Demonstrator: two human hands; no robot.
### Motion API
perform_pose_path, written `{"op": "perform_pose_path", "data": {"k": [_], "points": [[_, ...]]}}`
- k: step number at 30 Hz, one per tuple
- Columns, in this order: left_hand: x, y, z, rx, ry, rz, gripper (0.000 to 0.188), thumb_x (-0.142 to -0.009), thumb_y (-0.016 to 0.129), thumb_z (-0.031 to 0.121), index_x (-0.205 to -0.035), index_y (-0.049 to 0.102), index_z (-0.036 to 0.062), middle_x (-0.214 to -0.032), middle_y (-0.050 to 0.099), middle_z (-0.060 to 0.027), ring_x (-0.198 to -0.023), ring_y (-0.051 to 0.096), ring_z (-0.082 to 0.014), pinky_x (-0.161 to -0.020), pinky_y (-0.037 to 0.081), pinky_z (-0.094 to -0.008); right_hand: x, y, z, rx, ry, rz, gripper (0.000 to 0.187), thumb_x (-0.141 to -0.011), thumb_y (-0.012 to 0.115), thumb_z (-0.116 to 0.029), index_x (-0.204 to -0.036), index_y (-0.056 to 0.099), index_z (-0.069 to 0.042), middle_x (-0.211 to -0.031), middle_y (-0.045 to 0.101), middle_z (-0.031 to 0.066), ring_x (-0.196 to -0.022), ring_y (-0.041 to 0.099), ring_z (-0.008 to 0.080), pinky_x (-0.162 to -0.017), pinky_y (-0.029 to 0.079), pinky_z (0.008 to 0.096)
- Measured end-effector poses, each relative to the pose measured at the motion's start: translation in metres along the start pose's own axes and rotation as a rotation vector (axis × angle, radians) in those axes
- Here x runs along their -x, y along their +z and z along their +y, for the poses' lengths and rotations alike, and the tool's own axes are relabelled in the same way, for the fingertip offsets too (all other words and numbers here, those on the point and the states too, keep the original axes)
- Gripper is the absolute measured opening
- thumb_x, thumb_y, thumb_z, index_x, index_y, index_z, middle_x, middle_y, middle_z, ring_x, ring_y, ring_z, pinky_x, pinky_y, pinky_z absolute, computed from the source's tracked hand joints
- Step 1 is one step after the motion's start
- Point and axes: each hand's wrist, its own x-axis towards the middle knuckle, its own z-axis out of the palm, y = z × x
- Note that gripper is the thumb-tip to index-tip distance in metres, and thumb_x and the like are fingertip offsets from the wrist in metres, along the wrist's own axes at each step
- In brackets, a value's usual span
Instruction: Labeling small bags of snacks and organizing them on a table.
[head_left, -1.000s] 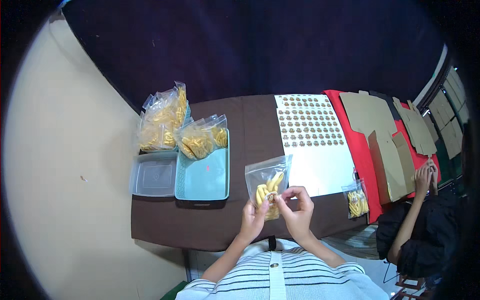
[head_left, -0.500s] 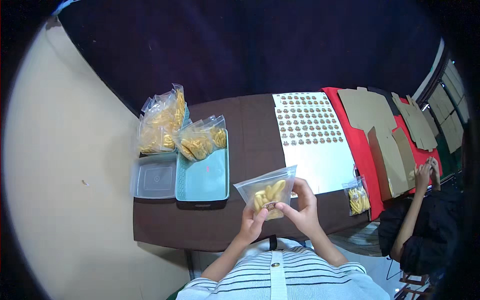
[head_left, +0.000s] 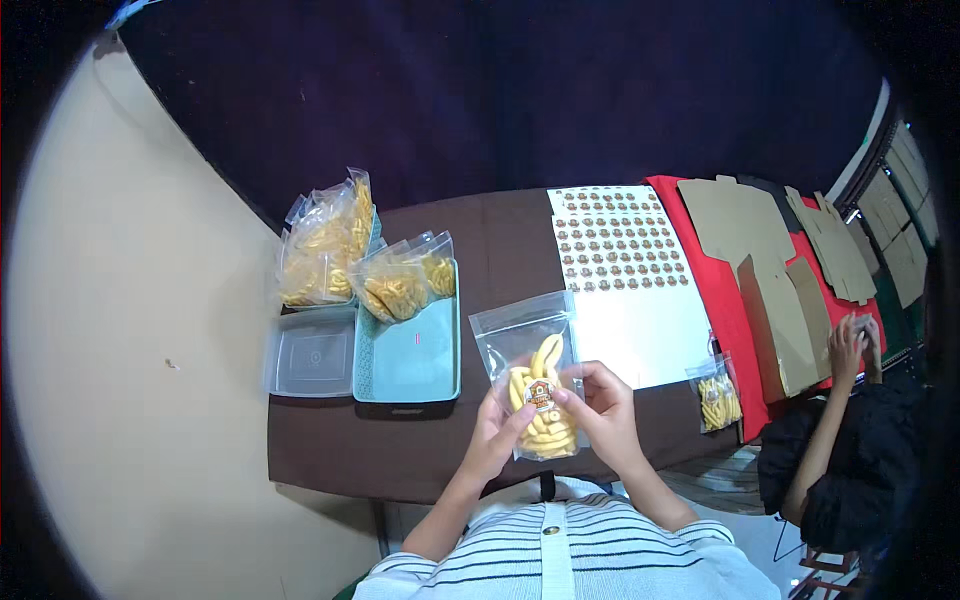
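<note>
Between my two hands is a clear zip bag of pale yellow curled snack sticks, its front turned up to me. My left hand grips the bag's left side, thumb on the front beside a round sticker. Closed on the right side, my right hand lays its thumb at the sticker's right edge. My fingers behind the bag are partly hidden. Just beyond it, to the right, lies a white sheet of round stickers, its near part bare.
At left stand a blue tray with filled bags, a clear lid and a heap of bags. At right are another snack bag, an open cardboard box on red cloth and a co-worker's hands.
The bag has tipped from nearly flat to face me, so its front and sticker show in full. Both my hands keep hold of it. The co-worker's hands have shifted slightly.
</note>
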Motion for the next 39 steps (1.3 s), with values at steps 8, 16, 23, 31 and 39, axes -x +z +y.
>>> {"op": "perform_pose_path", "data": {"k": [8, 16, 23, 31, 39], "points": [[-0.001, 0.005, 0.0, 0.18, -0.216, 0.075, 0.038, -0.088, 0.048, 0.011, -0.123, 0.035, 0.0011, -0.111, 0.051, -0.0097, -0.099, 0.054, -0.0148, -0.085, 0.045, -0.0293, -0.002, -0.007, 0.007, -0.059, 0.04, -0.025, 0.014, -0.081, 0.06, -0.005, -0.093, 0.054, 0.001, -0.081, 0.057, 0.0021, -0.072, 0.053, 0.0048, -0.063, 0.044, 0.0185], [0.003, 0.004, -0.006, 0.159, -0.23, 0.07, 0.035, -0.09, 0.043, 0.013, -0.122, 0.035, 0.0018, -0.109, 0.052, -0.01, -0.096, 0.055, -0.0148, -0.082, 0.048, -0.0298, 0.001, -0.011, 0.005, -0.042, 0.042, -0.071, 0.015, -0.082, 0.059, -0.006, -0.094, 0.053, 0.001, -0.083, 0.056, 0.0029, -0.075, 0.053, 0.0049, -0.064, 0.044, 0.0188], [0.002, 0.006, -0.009, 0.206, -0.238, 0.094, 0.035, -0.091, 0.046, 0.018, -0.121, 0.039, 0.0017, -0.106, 0.053, -0.007, -0.092, 0.055, -0.0108, -0.079, 0.047, -0.0261, 0.0, -0.016, 0.007, -0.049, 0.082, -0.113, 0.015, -0.082, 0.057, -0.003, -0.095, 0.05, 0.0, -0.087, 0.054, 0.0027, -0.081, 0.052, 0.0063, -0.071, 0.044, 0.0208], [-0.002, 0.014, -0.01, 0.03, -0.065, 0.184, 0.029, -0.087, 0.054, 0.014, -0.111, 0.045, -0.0008, -0.102, 0.055, -0.0052, -0.09, 0.054, -0.0081, -0.078, 0.045, -0.0224, 0.0, -0.009, 0.013, -0.024, 0.003, -0.044, 0.017, -0.081, 0.057, -0.002, -0.096, 0.05, 0.001, -0.094, 0.054, 0.0046, -0.089, 0.051, 0.0087, -0.08, 0.041, 0.0231], [0.001, 0.014, -0.011, -0.024, -0.075, 0.179, 0.024, -0.085, 0.057, 0.012, -0.105, 0.052, -0.0017, -0.098, 0.058, -0.0061, -0.086, 0.056, -0.0084, -0.075, 0.046, -0.0225, -0.002, -0.004, 0.022, 0.174, -0.152, 0.064, 0.02, -0.077, 0.065, -0.013, -0.087, 0.054, -0.001, -0.078, 0.056, 0.0014, -0.071, 0.05, 0.0053, -0.06, 0.04, 0.02]]}}
